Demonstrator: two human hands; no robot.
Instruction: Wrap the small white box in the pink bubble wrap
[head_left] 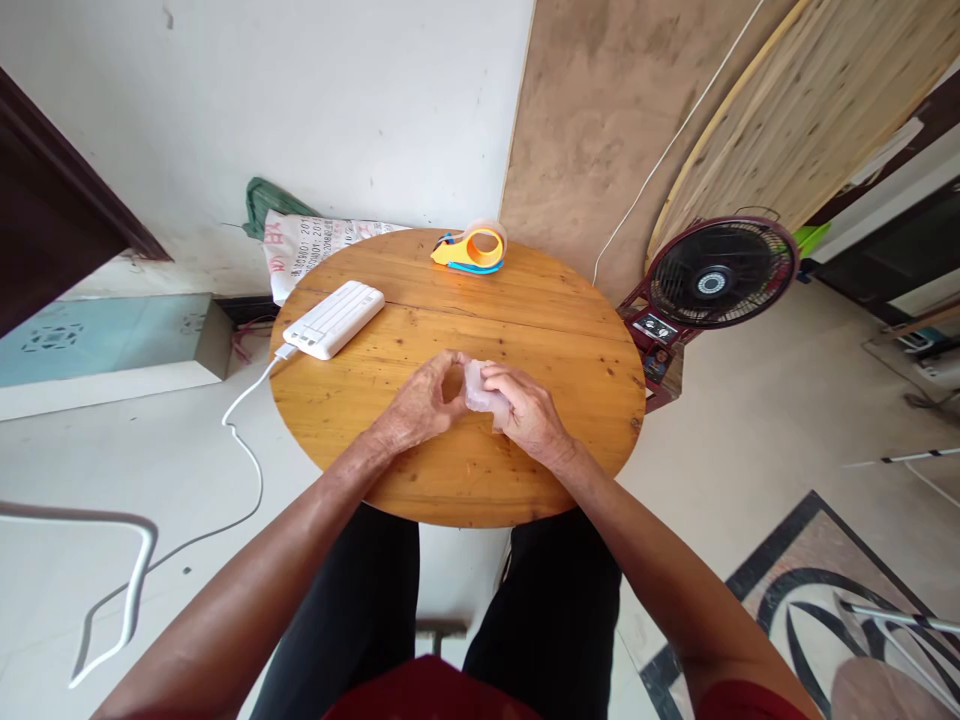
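Both my hands rest near the middle of a round wooden table [570, 330]. My right hand [529, 412] is closed around a small translucent whitish piece [478, 388], which looks like clear plastic or tape. My left hand [421, 402] curls its fingers against the same piece from the left, thumb and fingertips pinching at its edge. I cannot make out exactly what the piece is.
A white power bank [334, 318] with a white cable [244, 440] lies at the table's left. A yellow and blue tape dispenser [471, 248] sits at the far edge. A black floor fan [712, 280] stands at the right, a printed sack [300, 245] behind.
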